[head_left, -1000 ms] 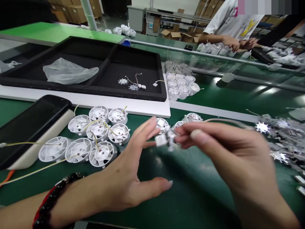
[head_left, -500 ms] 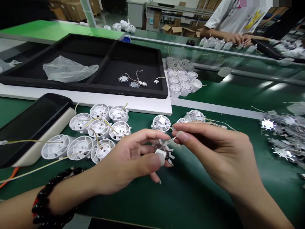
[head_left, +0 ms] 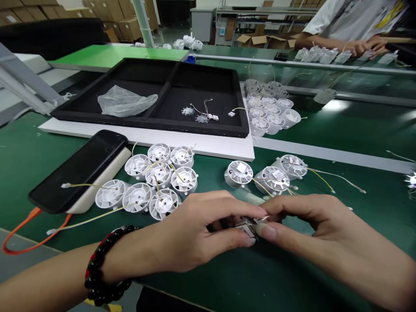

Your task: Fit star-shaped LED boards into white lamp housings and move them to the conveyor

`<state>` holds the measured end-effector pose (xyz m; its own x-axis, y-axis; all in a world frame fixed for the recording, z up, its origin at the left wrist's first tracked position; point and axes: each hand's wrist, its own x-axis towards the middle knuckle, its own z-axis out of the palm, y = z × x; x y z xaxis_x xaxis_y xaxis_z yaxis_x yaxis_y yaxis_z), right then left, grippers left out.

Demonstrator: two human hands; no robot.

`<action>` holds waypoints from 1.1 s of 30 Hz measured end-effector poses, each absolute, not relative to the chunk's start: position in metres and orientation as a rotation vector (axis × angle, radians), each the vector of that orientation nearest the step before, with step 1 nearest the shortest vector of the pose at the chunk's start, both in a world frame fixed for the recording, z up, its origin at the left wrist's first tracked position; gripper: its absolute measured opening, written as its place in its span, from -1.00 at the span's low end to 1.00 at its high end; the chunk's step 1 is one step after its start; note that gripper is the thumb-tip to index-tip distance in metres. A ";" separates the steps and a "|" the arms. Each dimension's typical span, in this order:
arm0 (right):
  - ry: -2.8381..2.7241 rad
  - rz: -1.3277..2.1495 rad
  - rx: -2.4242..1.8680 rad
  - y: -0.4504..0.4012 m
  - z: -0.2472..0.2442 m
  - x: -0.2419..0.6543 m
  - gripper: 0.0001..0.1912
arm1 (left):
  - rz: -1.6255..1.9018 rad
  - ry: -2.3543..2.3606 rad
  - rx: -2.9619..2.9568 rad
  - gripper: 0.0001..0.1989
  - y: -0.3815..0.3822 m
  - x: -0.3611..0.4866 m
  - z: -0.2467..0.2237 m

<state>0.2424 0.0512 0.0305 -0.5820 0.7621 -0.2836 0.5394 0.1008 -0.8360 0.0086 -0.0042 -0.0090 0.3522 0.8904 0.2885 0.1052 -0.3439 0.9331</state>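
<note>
Over the table (head_left: 221, 281), curled hands (head_left: 201, 232) (head_left: 312, 234) seemingly pinch parts (head_left: 247, 229).

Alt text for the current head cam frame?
A person's left hand and right hand hold a small metallic part at their fingertips over a green workbench. Beyond are clusters of white round housings with thin wires, a black device and a divided black tray.

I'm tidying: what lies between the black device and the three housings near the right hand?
In the head view: eight white housings in a cluster, then green benchtop.
</note>
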 end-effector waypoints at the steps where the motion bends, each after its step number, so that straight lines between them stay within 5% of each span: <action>1: -2.159 1.475 -1.302 0.051 0.030 0.244 -0.66 | 1.106 0.889 1.932 -0.76 -0.004 0.006 -0.007; 7: -2.040 1.290 -1.290 0.054 0.026 0.260 -0.67 | 1.230 1.121 2.613 -0.95 -0.012 -0.021 0.024; 13: -1.911 1.083 -1.218 0.062 0.024 0.260 -0.66 | 0.839 1.766 2.893 -0.61 0.001 -0.060 0.051; 18: -1.908 1.163 -1.115 0.068 0.029 0.248 -0.65 | 0.331 1.463 3.014 -0.63 0.017 -0.081 0.034; 26: -2.175 1.713 -0.697 0.056 0.035 0.252 -0.88 | 0.348 1.080 3.046 -0.57 0.003 -0.027 0.013; 33: -2.411 1.710 -0.703 0.055 0.025 0.239 -0.85 | 0.211 1.181 2.936 -0.78 0.000 -0.031 0.009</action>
